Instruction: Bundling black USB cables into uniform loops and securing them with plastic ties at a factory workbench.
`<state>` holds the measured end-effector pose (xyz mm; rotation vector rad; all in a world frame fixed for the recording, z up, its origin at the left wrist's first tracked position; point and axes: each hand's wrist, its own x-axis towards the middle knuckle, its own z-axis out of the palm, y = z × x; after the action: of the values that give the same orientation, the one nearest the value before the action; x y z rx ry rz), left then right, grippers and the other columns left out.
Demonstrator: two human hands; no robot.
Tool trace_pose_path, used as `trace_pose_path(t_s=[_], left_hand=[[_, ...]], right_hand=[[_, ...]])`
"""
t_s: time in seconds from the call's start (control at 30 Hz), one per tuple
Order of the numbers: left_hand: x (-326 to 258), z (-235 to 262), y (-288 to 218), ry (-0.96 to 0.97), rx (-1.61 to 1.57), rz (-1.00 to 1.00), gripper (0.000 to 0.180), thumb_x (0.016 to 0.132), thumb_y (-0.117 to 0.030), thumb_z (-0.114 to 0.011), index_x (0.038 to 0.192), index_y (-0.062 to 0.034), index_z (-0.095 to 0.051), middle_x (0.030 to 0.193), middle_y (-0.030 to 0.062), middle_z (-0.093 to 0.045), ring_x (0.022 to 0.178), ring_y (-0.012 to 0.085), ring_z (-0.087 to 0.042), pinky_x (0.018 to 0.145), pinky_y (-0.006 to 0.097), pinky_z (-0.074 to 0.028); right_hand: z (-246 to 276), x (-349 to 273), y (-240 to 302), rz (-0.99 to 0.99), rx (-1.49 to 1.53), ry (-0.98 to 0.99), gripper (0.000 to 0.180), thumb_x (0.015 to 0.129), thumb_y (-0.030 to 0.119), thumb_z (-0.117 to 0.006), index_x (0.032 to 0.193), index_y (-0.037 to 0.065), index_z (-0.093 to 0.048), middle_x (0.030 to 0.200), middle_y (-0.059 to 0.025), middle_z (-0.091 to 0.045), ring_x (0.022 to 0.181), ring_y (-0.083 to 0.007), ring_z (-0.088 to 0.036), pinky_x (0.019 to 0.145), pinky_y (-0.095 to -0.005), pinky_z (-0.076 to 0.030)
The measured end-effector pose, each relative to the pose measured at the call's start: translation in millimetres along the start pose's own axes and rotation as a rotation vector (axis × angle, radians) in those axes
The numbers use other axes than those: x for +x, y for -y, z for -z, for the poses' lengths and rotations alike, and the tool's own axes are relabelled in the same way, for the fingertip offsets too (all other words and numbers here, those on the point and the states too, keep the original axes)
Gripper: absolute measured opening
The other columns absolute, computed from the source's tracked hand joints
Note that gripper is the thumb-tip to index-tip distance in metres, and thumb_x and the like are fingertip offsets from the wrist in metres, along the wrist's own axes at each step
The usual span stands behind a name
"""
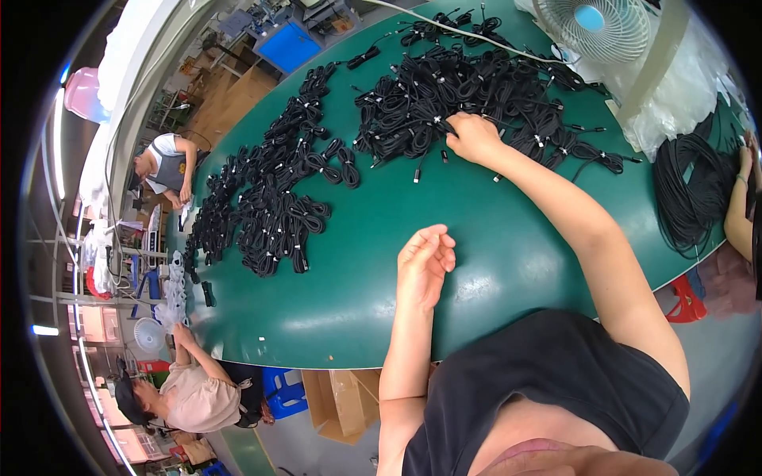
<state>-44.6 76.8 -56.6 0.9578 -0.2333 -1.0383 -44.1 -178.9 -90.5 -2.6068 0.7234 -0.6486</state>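
Note:
A large heap of coiled black cables [405, 103], many tied in small bundles with light-coloured connector tips, lies on the green table [357, 293]. At the heap's near edge my right hand [476, 139] is closed, fingertips down on a cable bundle; the fingers partly hide what they grip. My left hand [425, 258] hangs over the table nearer to my body, fingers loosely curled with nothing visible in them. Between my hands and the heap, a few loose cable ends with connectors [417, 176] stick out onto the table.
More black cable bundles [274, 214] spread along the table's left side. A fan [591, 28] and clear plastic bags [675, 103] stand far right, by a big black cable coil [690, 190] near another person's arm [740, 210]. Two co-workers [198, 397] work on the left.

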Motion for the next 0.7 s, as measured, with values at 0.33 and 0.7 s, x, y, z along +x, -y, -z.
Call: trace_pose_path(t_s=[0.33, 0.7], left_hand=[[-7, -15, -29, -0.294, 0.812, -0.735, 0.029, 0.090, -0.010, -0.048, 0.117, 0.0009, -0.050, 0.109, 0.0104, -0.056, 0.098, 0.0164, -0.053, 0.082, 0.026, -0.042], [-12, -33, -8, 0.332, 0.072, -0.100, 0.043, 0.092, -0.030, -0.047, 0.120, 0.0027, -0.045, 0.100, 0.0118, -0.058, 0.090, 0.0192, -0.057, 0.081, 0.031, -0.046]], right_hand=[[115, -56, 37, 0.410, 0.234, 0.312, 0.030, 0.076, 0.009, -0.058, 0.105, 0.001, -0.056, 0.090, -0.0141, -0.055, 0.082, -0.0336, -0.057, 0.071, -0.0406, -0.047], [138, -83, 84, 0.520, 0.592, 0.120, 0.032, 0.075, 0.009, -0.065, 0.104, 0.000, -0.056, 0.089, -0.0138, -0.057, 0.079, -0.0280, -0.058, 0.067, -0.0344, -0.049]])
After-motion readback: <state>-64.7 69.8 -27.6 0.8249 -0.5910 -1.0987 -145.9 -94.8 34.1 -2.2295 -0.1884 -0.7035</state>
